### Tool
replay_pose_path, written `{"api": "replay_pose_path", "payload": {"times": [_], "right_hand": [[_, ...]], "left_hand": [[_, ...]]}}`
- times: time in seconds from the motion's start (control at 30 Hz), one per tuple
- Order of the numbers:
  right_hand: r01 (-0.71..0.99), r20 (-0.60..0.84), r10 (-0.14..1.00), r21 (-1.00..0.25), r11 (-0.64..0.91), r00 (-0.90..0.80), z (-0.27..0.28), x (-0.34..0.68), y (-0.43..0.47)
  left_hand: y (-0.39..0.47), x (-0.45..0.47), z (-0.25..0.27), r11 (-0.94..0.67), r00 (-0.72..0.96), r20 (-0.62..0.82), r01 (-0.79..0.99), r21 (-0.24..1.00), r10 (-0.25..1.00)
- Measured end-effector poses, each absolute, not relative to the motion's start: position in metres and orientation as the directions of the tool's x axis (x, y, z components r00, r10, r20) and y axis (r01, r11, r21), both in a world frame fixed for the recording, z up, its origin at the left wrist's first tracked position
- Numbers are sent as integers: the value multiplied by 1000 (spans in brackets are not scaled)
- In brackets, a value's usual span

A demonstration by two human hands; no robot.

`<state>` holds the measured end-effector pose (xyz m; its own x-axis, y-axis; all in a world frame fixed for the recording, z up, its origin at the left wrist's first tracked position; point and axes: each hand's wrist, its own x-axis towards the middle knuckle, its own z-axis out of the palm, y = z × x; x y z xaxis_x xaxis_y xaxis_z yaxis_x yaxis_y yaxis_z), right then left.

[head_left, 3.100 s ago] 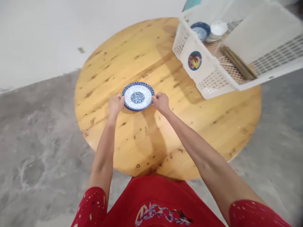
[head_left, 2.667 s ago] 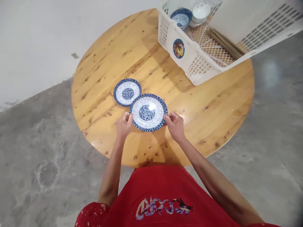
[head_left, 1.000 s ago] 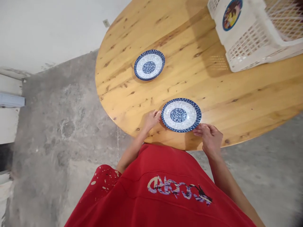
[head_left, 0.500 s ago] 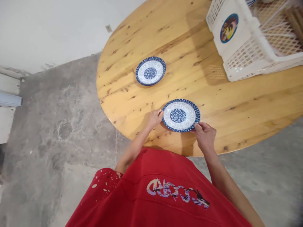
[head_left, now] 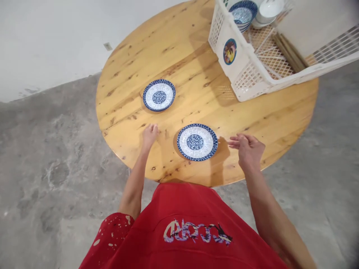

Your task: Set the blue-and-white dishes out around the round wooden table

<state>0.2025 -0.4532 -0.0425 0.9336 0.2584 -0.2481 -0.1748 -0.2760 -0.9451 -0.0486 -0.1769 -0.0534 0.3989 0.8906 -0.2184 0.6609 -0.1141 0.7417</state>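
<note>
Two blue-and-white plates lay apart on a round wooden table. The nearer plate rested flat by the surface's near edge, close to the person's red shirt. The farther plate sat beyond it, over toward the surface's left edge. Neither plate was being held.

The left hand was over the table between the left edge and the nearer plate, touching neither plate. Its fingers were bent inward with nothing seen in them; how tightly they were closed could not be told. The right hand was empty and loose, fingers partly stretched toward the nearer plate but clear of its rim, near the surface's right-hand near edge.

By the far right edge stood a white plastic basket with a round sticker on its side. Inside were blue-patterned bowls, white bowls and some brown sticks.
</note>
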Motion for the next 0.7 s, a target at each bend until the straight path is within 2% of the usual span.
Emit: {"api": "replay_pose_path", "payload": {"times": [0.13,0.3,0.47,0.7], "right_hand": [[-139,-206,273,-960,-244,940,-7,227,-414],[-46,-175,452,-958,-283,875,19,233,-345],[-24,-274,592,-918,-395,758,10,224,-272],[69,-347,634,-841,-536,692,-20,200,-194]], "left_hand": [[-114,-45,-39,-123,301,-140,709,695,943],[-65,-29,-31,-196,314,-115,797,571,942],[-45,-13,-41,-239,360,-158,830,505,919],[-33,-4,-44,-208,343,-208,850,485,916]]}}
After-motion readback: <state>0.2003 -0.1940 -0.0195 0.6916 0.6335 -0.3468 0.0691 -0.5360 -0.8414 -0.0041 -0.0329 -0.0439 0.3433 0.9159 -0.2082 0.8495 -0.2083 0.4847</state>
